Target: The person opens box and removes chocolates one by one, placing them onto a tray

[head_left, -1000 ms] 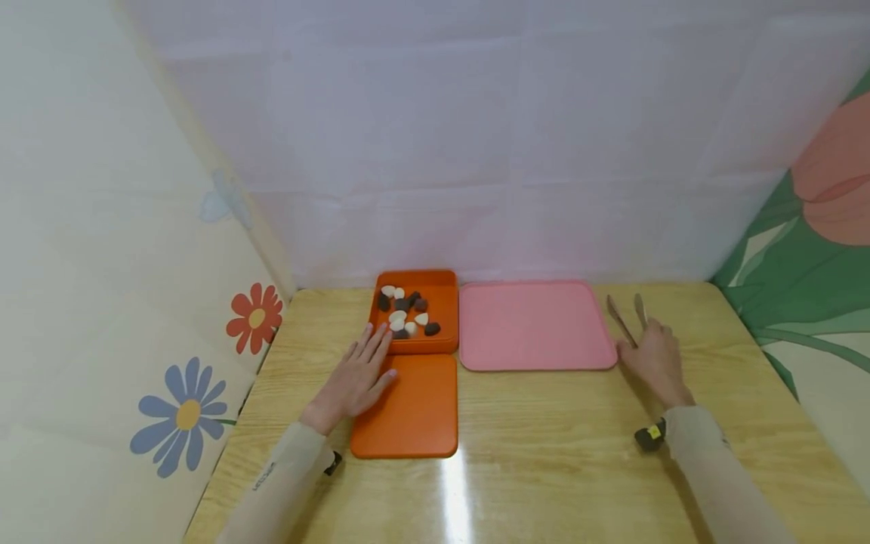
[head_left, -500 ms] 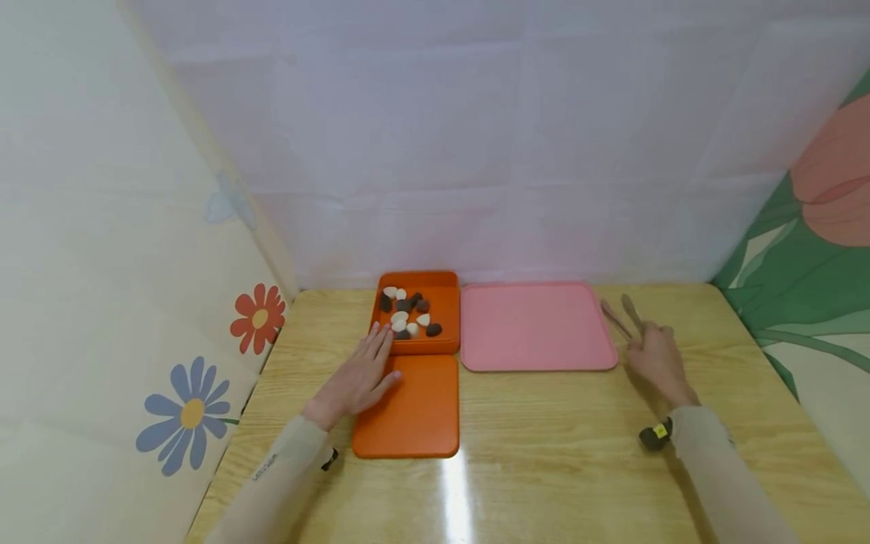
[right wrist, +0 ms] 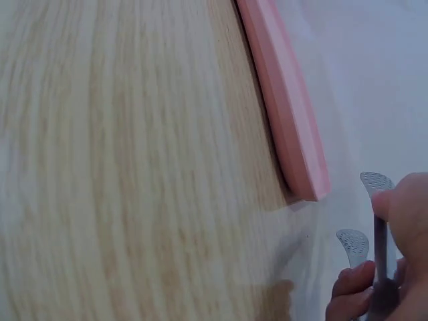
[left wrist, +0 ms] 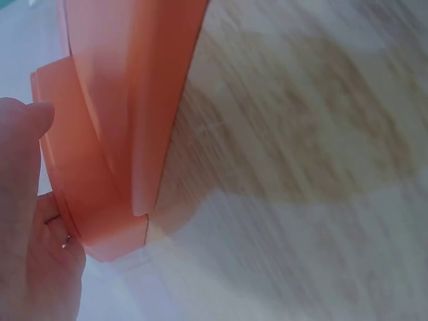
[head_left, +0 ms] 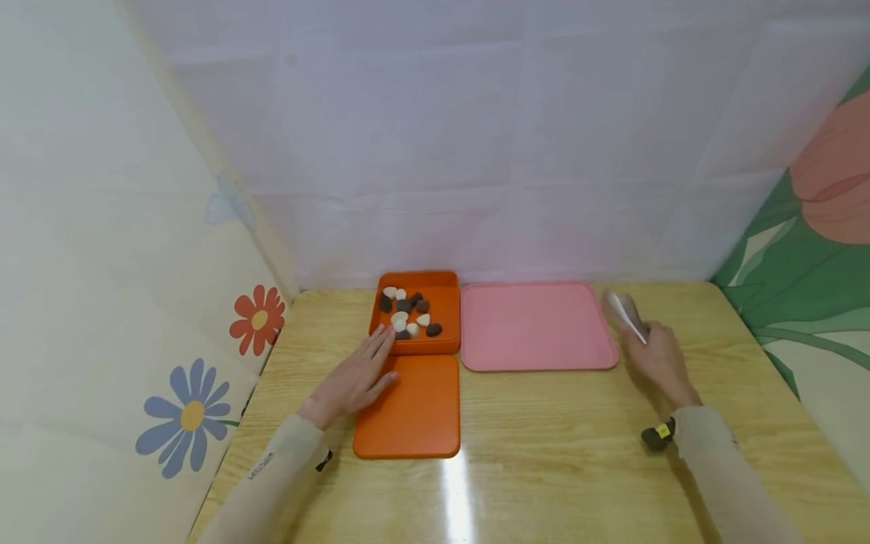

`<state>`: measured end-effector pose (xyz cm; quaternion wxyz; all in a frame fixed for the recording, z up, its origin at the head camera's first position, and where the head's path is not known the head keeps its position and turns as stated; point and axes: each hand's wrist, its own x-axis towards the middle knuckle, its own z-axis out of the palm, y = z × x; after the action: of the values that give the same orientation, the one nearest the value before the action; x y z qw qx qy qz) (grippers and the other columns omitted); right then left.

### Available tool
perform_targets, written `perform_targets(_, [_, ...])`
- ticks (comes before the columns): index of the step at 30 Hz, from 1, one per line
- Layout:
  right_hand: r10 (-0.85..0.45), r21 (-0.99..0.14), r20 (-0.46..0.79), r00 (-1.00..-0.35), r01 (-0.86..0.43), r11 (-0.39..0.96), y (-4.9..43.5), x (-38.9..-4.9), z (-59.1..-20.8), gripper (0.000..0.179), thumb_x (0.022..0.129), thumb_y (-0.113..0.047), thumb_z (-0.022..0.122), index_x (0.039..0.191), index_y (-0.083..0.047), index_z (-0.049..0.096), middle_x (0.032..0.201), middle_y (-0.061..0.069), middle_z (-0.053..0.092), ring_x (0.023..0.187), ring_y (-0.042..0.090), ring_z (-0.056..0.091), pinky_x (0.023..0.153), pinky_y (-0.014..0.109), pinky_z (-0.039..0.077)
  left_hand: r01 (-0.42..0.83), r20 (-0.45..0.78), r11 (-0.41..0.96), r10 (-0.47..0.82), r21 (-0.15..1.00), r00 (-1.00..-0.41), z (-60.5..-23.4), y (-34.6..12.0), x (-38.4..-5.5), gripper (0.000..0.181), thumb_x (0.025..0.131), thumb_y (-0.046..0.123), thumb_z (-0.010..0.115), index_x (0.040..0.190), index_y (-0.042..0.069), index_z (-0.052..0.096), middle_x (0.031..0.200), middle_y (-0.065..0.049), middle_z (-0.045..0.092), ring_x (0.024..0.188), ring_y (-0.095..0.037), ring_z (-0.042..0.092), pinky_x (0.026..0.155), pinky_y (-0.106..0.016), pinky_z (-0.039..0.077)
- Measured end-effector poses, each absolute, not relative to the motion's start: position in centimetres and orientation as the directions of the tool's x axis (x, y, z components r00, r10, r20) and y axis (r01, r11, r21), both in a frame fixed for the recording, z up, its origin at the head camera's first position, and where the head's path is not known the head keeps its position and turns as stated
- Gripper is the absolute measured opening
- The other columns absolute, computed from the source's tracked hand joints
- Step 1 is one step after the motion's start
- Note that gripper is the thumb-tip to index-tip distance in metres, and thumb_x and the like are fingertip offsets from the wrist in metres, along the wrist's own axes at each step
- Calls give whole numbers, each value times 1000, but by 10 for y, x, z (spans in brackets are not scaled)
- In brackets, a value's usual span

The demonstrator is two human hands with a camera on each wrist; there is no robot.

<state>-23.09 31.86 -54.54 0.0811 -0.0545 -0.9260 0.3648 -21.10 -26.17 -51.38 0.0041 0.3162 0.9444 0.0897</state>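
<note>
My right hand (head_left: 659, 359) grips a pair of metal tongs (head_left: 627, 313) just right of the pink tray (head_left: 537, 325). In the right wrist view the tongs' two perforated ends stand apart, with nothing between them. My left hand (head_left: 350, 381) lies with its fingers stretched out over the near left corner of an orange box (head_left: 445, 302). Several white and dark stones (head_left: 402, 305) lie inside that box. The thumb reaches over an orange lid (head_left: 414, 423), which lies flat in front of the box. From the left wrist, only the orange outer walls show.
All of this is on a wooden table (head_left: 544, 446). A pale cloth backdrop (head_left: 476, 151) rises right behind the box and tray. A flower-printed panel (head_left: 190, 415) closes off the left side, and another with large flowers (head_left: 836, 189) the right.
My right hand has turned the tongs; their ends, seen apart before, now overlap in the head view and point a little more leftward. The left hand has stayed almost still at the box.
</note>
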Motion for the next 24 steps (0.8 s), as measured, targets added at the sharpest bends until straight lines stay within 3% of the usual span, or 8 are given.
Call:
perform_targets(4, [145, -673, 132, -981, 19, 739, 317, -230, -541, 59, 111, -42, 53, 119, 14, 67, 92, 26, 70, 77, 35, 66, 64, 40, 51, 590, 61, 790, 589, 168, -806, -515, -261, -211, 75, 112, 37, 57, 168, -2, 25, 176, -21, 24, 165, -39, 18, 132, -55, 24])
perform_targets(9, [113, -697, 124, -986, -6, 717, 311, -229, -532, 70, 112, -47, 51, 137, 18, 56, 113, 36, 67, 88, 38, 68, 70, 36, 54, 566, 47, 803, 569, 188, -821, -516, -259, -211, 73, 112, 37, 56, 168, 0, 27, 176, -19, 25, 166, -38, 17, 132, -55, 24])
perform_targets(13, [104, -741, 121, -987, -20, 672, 305, -228, -525, 69, 110, -48, 54, 138, 15, 54, 118, 37, 67, 89, 37, 70, 67, 29, 56, 558, 46, 806, 561, 196, -827, -514, -258, -210, 72, 112, 36, 57, 168, 0, 28, 176, -18, 26, 165, -38, 19, 132, -55, 25])
perform_targets(19, [85, -744, 160, -983, -64, 665, 293, -231, -515, 63, 110, -42, 56, 137, 15, 56, 125, 38, 66, 107, 45, 68, 82, 36, 54, 554, 52, 809, 555, 197, -830, -515, -258, -210, 71, 112, 35, 56, 168, 1, 29, 176, -16, 27, 165, -37, 20, 131, -54, 26])
perform_targets(24, [56, -746, 190, -980, -107, 657, 284, -232, -506, 56, 110, -34, 59, 136, 15, 59, 123, 38, 67, 101, 43, 68, 74, 25, 53, 549, 65, 809, 549, 208, -833, -515, -258, -210, 70, 113, 36, 55, 168, 1, 29, 176, -17, 28, 165, -37, 21, 131, -55, 26])
